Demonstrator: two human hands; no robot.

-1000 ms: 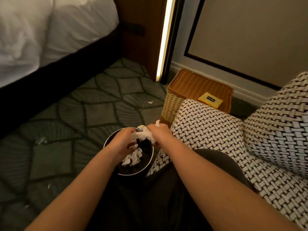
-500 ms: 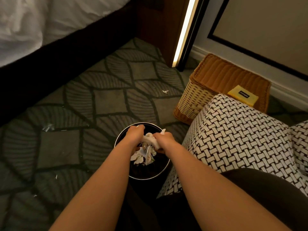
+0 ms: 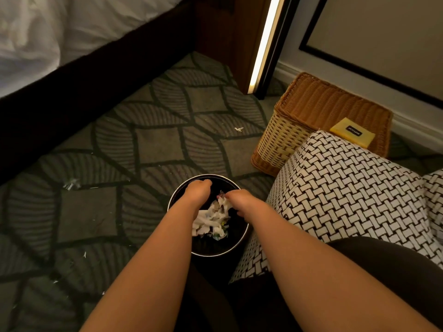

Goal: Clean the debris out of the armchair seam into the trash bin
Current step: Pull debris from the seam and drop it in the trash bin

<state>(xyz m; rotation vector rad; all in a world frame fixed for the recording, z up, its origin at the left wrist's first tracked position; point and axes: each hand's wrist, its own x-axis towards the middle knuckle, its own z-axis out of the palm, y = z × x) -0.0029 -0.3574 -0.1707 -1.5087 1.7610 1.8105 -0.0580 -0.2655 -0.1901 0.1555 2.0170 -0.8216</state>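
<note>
Carpeted bedroom floor; left hand (image 3: 197, 191) & right hand (image 3: 239, 200) hang apart over trash bin (image 3: 182, 190), fingers curled, grip unclear, prob shedding debris (image 3: 211, 220).

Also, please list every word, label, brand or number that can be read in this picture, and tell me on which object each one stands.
Yellow pad on the wicker basket: it carries a small dark label with light lettering, too small and blurred to read.
Scraps in the trash bin: some coloured print shows among the paper debris, nothing legible.
No other text, number or sign is visible.
</note>
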